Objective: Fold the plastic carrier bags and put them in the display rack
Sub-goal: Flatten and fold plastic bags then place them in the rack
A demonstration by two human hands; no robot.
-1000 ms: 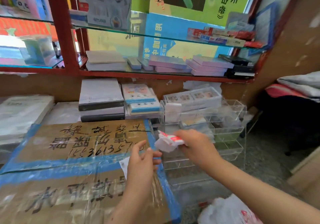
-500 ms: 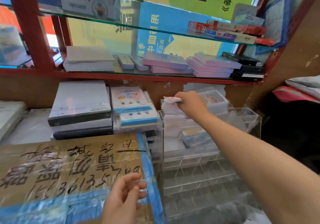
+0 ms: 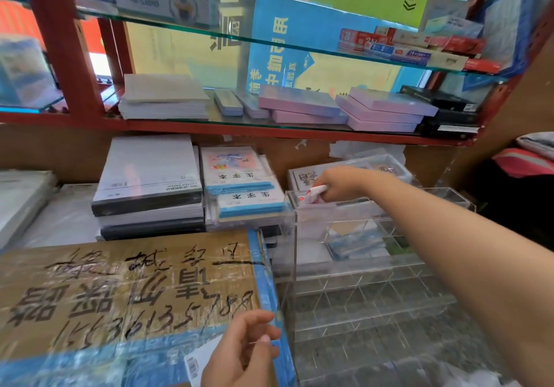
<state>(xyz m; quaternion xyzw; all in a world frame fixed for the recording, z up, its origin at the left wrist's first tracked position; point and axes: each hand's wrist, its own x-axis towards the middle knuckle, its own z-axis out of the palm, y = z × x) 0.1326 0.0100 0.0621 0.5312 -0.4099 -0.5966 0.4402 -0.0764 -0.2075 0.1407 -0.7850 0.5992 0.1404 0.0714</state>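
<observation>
The head view shows, nearest, the left hand (image 3: 245,353) hanging over the blue-taped edge of the cardboard box (image 3: 129,296), fingers loosely curled and holding nothing; it was in much the same place half a second ago. Just to its right stands the clear display rack (image 3: 353,281), whose lower tiers look unfilled, though glare makes this uncertain. Farther back, the right hand (image 3: 338,184) reaches across the rack's top tier and pinches the folded carrier bag (image 3: 311,194) between thumb and fingertips. One second ago this bag was held low, near the left hand; now its lower edge sits at or just inside the far-left top compartment, above white folded bags already stored there. Judged from this, the insertion step is almost complete and release should follow. Behind the rack lie stacked notebooks (image 3: 242,188) and the red-framed glass shelf (image 3: 269,128).
</observation>
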